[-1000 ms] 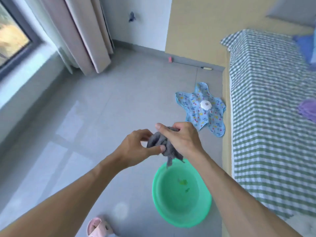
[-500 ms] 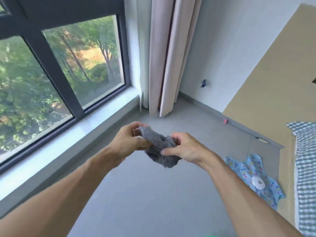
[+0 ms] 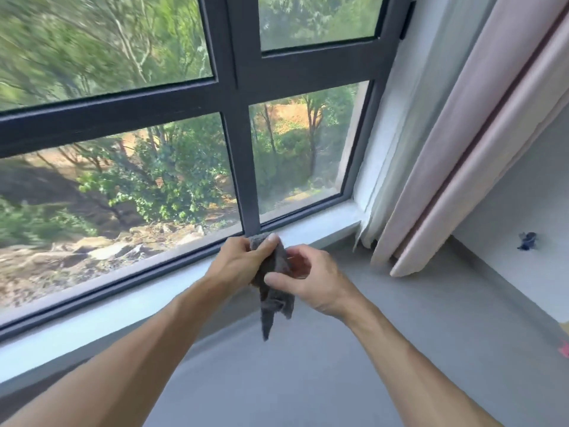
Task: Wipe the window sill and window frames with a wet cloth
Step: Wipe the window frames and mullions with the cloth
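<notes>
Daylight through dark-framed panes, trees and bare ground outside, blurred at the left. Pale window sill (image 3: 311, 232) runs from lower left up to the right corner, where a pinkish curtain (image 3: 462, 155) hangs to the grey floor (image 3: 308, 380). Dark window frame (image 3: 243, 167): one upright bar meets the bottom rail just above the hands. Grey cloth (image 3: 274, 291) is held between both hands, in front of and slightly below the sill edge. Its long axis is roughly vertical: bunched top at the left thumb, loose tail hanging to a point below the hands. Left hand (image 3: 238, 263) has its grip closed round the top of the cloth, thumb pressed over the upper fold. Right hand (image 3: 308, 278) has fingers curled, thumb tip pinching the cloth's middle from the right. Whether the cloth's top touches the sill or merely overlaps it in view, cannot tell. Sill lies directly ahead of and just above the grip; foot of the upright bar is straight beyond the left thumb. Left hand is nearer the sill, the right a little farther back and lower. Judgement: cloth looks not yet spread for wiping; likely next need is to open or fold it into a pad, then press forward onto the sill. Small dark object (image 3: 527, 241) on the wall at right, unidentified.
</notes>
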### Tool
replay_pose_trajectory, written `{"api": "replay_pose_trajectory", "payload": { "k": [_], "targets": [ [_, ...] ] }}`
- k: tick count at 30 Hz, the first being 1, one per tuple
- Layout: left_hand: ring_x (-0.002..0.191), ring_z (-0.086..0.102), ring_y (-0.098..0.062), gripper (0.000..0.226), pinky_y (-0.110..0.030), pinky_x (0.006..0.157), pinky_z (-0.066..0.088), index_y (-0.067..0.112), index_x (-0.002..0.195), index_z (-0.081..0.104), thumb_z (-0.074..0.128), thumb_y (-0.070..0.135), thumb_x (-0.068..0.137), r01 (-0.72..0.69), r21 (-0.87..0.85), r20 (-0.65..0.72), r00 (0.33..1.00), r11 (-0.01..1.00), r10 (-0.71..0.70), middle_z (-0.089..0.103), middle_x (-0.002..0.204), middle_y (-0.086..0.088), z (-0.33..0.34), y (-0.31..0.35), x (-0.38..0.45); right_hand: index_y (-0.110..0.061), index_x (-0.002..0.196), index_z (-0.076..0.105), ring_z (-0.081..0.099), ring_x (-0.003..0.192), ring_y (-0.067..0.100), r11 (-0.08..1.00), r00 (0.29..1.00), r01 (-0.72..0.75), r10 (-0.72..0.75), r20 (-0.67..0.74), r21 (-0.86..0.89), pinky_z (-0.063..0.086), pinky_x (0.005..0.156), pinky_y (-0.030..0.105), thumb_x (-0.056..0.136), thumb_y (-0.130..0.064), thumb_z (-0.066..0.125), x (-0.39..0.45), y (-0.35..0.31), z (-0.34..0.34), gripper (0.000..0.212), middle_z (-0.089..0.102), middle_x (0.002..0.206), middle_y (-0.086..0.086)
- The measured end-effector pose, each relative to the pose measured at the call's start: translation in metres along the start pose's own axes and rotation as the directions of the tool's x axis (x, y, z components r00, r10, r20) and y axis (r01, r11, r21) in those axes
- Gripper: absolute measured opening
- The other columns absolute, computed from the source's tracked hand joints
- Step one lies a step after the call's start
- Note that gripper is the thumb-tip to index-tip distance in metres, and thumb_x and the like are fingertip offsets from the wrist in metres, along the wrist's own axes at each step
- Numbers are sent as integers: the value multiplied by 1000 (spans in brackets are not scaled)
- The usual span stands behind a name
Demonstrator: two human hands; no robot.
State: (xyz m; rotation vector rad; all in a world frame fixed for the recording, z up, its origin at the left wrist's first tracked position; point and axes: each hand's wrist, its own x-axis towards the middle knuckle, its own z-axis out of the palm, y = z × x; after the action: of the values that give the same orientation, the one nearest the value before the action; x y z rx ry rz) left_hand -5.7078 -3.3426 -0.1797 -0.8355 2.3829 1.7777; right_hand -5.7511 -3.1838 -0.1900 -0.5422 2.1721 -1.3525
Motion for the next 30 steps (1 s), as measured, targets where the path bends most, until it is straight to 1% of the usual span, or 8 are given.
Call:
{"api": "replay_pose_trajectory", "payload": {
  "k": [4,9,13,17,22,24,28,30],
  "targets": [
    [70,67,-17,41,-30,62,53,8,84,71,58,45,94,22,-8,-77,997,1000,-23,74,79,-6,-41,-8,29,-19,105,74,70,85,18,999,998,40,-39,48,-31,59,77,32,82,-1,51,62,-11,15,37,75,91,0],
    [70,65,-7,25,-21,64,52,16,83,68,57,33,98,-70,75,-173,981,995,82,71,75,6,-94,-11,67,-22,101,68,59,88,21,961,969,-49,-20,-244,-273,43,72,26,88,-14,55,138,-36,42,20,64,87,-5],
    [81,66,-19,19,-40,77,55,18,89,67,56,30,97,-89,255,-217,965,963,147,70,84,-2,-140,-5,117,-19,111,51,59,95,27,927,976,-16,-66,-208,-374,43,75,32,94,-14,49,199,-62,64,18,64,99,2],
    [70,59,-13,27,-20,59,43,20,75,63,59,39,95,-204,341,-223,931,918,289,64,74,4,-179,20,163,-19,110,64,50,107,25,879,948,62,-199,-247,-472,43,92,38,98,-15,48,261,-94,61,21,62,107,4],
    [86,62,-7,18,-26,78,50,14,80,73,73,31,84,-331,425,-276,839,842,469,67,104,11,-210,54,216,-23,91,71,52,84,22,875,791,114,-367,-490,-471,41,74,34,92,-14,56,321,-137,45,17,48,76,-7],
    [72,65,-15,8,-33,67,54,18,79,68,74,23,79,-363,400,-287,823,842,491,72,86,7,-216,76,240,-20,88,68,50,67,22,878,741,148,-404,-536,-456,35,62,31,91,-10,56,344,-153,40,16,47,61,-12],
    [63,59,-21,38,-38,57,49,33,99,42,72,20,79,-378,446,-307,787,812,535,65,68,5,-222,113,294,-17,93,65,60,70,26,888,584,236,-454,-673,-394,33,61,27,88,-5,57,398,-171,29,15,65,74,-4],
    [63,61,-21,35,-37,55,50,31,110,49,69,24,83,-390,662,-300,645,640,703,66,71,5,-224,124,317,-14,100,63,65,76,25,866,484,326,-497,-720,-379,39,63,24,87,-3,58,419,-177,27,18,69,86,0]
  ]
}}
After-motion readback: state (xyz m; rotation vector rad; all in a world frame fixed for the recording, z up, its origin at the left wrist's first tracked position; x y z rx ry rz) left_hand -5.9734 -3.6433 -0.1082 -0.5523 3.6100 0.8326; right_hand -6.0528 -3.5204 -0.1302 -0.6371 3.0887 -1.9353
